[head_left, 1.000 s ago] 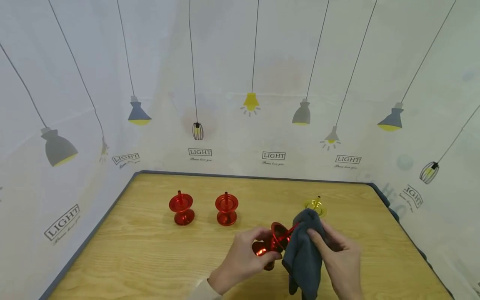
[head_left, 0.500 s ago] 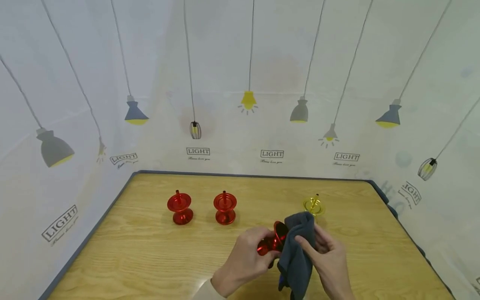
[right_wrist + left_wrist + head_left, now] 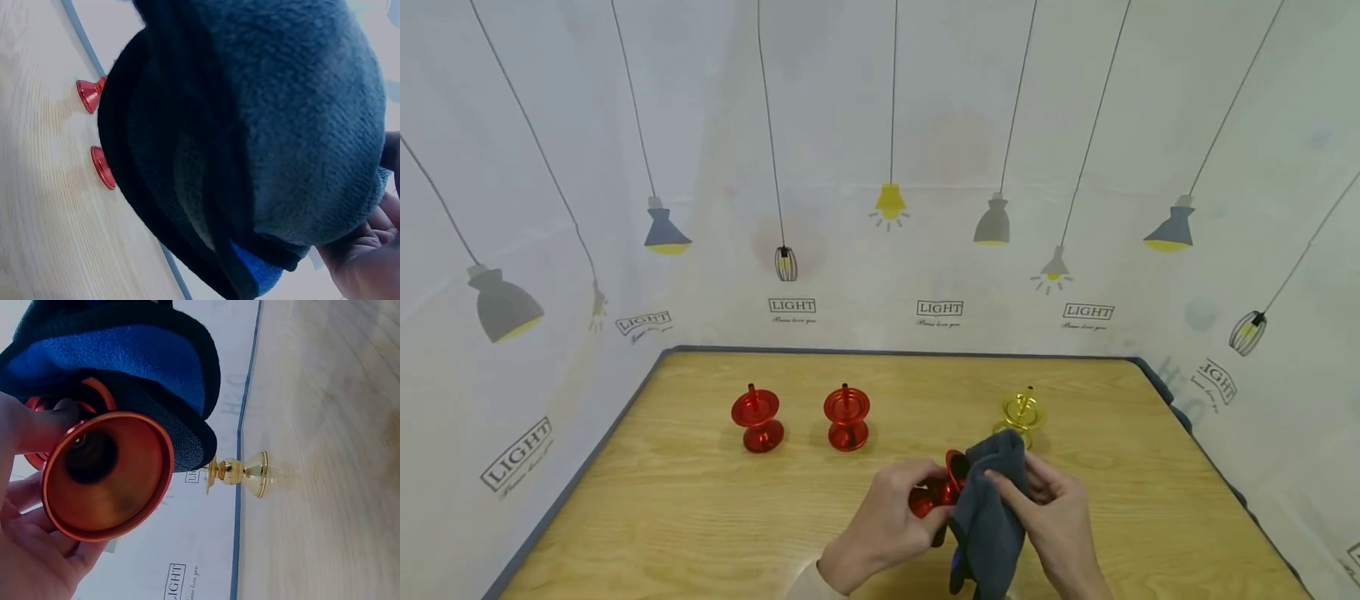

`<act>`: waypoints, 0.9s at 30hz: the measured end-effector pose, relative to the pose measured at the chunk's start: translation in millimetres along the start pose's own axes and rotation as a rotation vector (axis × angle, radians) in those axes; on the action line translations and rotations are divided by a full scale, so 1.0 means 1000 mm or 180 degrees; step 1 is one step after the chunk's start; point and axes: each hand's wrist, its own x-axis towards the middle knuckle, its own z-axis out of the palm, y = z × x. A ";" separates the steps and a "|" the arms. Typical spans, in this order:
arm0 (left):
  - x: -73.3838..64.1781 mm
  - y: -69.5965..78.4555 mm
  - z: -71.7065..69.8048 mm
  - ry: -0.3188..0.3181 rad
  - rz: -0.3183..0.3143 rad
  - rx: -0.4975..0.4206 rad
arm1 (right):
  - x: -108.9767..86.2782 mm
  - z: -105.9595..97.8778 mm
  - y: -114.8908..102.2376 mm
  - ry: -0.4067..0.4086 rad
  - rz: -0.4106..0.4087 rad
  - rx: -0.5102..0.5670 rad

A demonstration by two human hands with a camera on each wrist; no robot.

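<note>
Head view: red holder (image 3: 927, 502) steadied at its waist, cloth (image 3: 988, 517) laid over its dish

Above the tabletop (image 3: 700, 517), the red holder is held tilted, its narrow middle gripped by the left hand (image 3: 887, 521), its dish turned toward the cloth. A fold of cloth is pinched by the right hand (image 3: 1060, 517). Wiping appears to be in hand; the holder's stem is hidden, so whether it is enclosed cannot be told. For an even result, the waist is best pinched firmly while the cloth is turned around the dish, with light pressure at the rim. The loose cloth tail is best gathered in, clear of the gold holder (image 3: 1022, 410) standing just beyond. Two red holders (image 3: 847, 408) are stood well apart, to the left.
</note>
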 end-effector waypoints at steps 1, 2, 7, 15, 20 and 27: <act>0.000 0.000 0.000 -0.0050 -0.0051 -0.0092 | 0.000 0.000 0.000 -0.0019 -0.0007 0.0011; 0.000 -0.001 -0.001 -0.0094 -0.0087 -0.0162 | 0.000 -0.001 0.000 -0.0036 -0.0011 0.0021; 0.001 -0.004 -0.004 -0.0333 -0.0322 -0.0554 | 0.001 -0.003 0.002 -0.0150 -0.0060 0.0149; 0.003 -0.014 -0.009 -0.0737 -0.0643 -0.1085 | 0.001 -0.006 0.006 -0.0350 -0.0185 0.0334; 0.005 -0.022 -0.011 -0.1016 -0.0723 -0.1667 | 0.000 -0.007 0.008 -0.0472 -0.0255 0.0435; 0.004 -0.033 -0.008 -0.1302 -0.0717 -0.2415 | -0.002 -0.007 0.011 -0.0470 -0.0251 0.0451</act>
